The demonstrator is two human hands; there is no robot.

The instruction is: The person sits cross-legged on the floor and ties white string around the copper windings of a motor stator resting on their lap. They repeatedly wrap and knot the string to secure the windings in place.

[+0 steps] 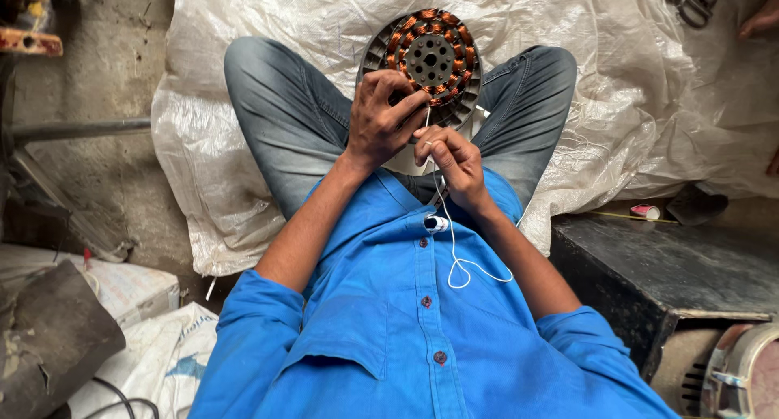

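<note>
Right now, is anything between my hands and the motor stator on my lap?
Nothing visible. The left hand already rests on the stator, and the right hand just below it pinches a white thread running up to it.

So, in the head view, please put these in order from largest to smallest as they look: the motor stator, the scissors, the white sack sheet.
1. White sack sheet, largest by far.
2. Motor stator with copper windings, partly hidden by the left hand.
3. Scissors, smallest, though cut off by the edge.

Open white sacking [617, 78] flanks the raised knees [268, 103]; black box [673, 273] blocks the right, scissors [690, 1] lie beyond
</note>
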